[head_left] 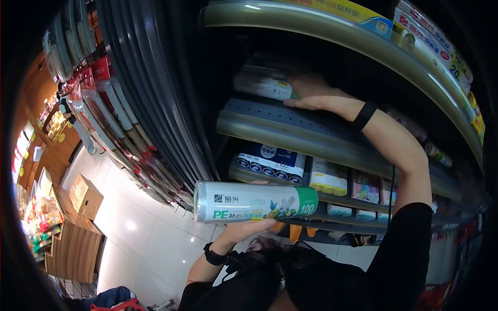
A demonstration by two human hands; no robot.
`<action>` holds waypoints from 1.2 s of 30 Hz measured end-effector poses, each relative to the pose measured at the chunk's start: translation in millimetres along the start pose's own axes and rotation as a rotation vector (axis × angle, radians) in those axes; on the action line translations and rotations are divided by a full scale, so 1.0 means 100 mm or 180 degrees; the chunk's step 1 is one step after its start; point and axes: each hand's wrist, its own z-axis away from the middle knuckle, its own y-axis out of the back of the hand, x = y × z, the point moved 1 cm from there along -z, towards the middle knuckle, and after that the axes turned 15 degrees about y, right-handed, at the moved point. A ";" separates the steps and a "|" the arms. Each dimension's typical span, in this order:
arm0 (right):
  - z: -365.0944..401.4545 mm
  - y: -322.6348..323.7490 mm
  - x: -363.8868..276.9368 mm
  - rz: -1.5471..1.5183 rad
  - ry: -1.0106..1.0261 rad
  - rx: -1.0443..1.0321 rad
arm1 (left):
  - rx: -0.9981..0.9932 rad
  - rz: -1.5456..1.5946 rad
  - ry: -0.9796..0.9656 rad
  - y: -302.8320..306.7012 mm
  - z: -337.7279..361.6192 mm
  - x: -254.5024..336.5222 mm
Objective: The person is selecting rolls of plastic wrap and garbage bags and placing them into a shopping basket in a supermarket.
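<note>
Clamping left hand [239,231] firmly around white-and-green cylindrical plastic-wrapped roll [254,203] marked PE and 100, holding it roughly level in front of lower shelves; pressing thumb along lower side, hiding most of the other fingers behind it. Reaching right hand [307,93] over dark perforated metal shelf [270,115], touching or nearly touching blurred white-and-green pack [267,83]. Blurring fingers there, so not being able to tell closed from apart, nor pack resting from pack lifted. Losing far end of same pack in shadow. Wearing black band [364,116] on right wrist.

Looking below perforated shelf at containers: seeing dark-blue-and-white printed pack [272,159] with row of round roll ends along its front, and just beside it clear pack with yellow base [329,177]; covering lower part of this row partly with held roll. Catching yellow-and-blue box [347,11] on top shelf, cutting it off at upper edge. Viewing brown cardboard box [85,197] at far left, closed-looking, not making out contents. Darkening toward frame corners, hiding right end of shelving
</note>
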 end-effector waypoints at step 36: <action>6.92 -0.47 -2.55 -0.1613 -0.2914 0.2222 | -0.2777 0.0228 0.1388 -4.72 0.45 -0.91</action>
